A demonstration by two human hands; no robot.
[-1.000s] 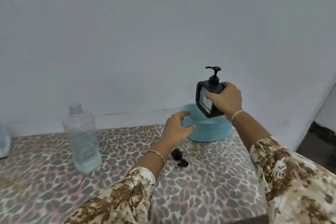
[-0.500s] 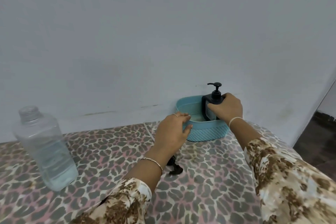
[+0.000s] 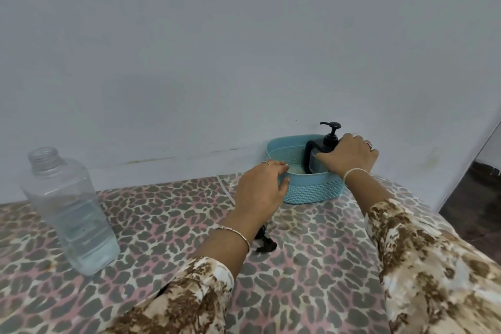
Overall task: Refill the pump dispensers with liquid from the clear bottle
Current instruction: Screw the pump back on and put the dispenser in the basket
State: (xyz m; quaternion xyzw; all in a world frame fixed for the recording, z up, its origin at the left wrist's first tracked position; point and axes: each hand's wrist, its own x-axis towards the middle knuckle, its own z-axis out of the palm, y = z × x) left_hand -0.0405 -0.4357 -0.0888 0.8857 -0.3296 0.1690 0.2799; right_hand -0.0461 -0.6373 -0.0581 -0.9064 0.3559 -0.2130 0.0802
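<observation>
A black pump dispenser (image 3: 317,149) stands upright inside a light blue basket (image 3: 311,188) against the wall. My right hand (image 3: 348,156) grips the dispenser's body from the right. My left hand (image 3: 259,187) holds the basket's near left rim, fingers curled over the edge. The clear bottle (image 3: 67,211), uncapped and about one third full of clear liquid, stands at the left on the leopard-print surface (image 3: 162,225). A small black pump part (image 3: 264,243) lies on the surface, partly hidden under my left wrist.
The grey wall rises right behind the basket. A thin white tube (image 3: 225,188) lies on the surface left of the basket. The surface's right edge drops to a dark floor (image 3: 477,211).
My right hand has lowered the dispenser from above the basket down into it. My left hand has moved onto the basket's rim. The view has shifted, so the bottle looks closer.
</observation>
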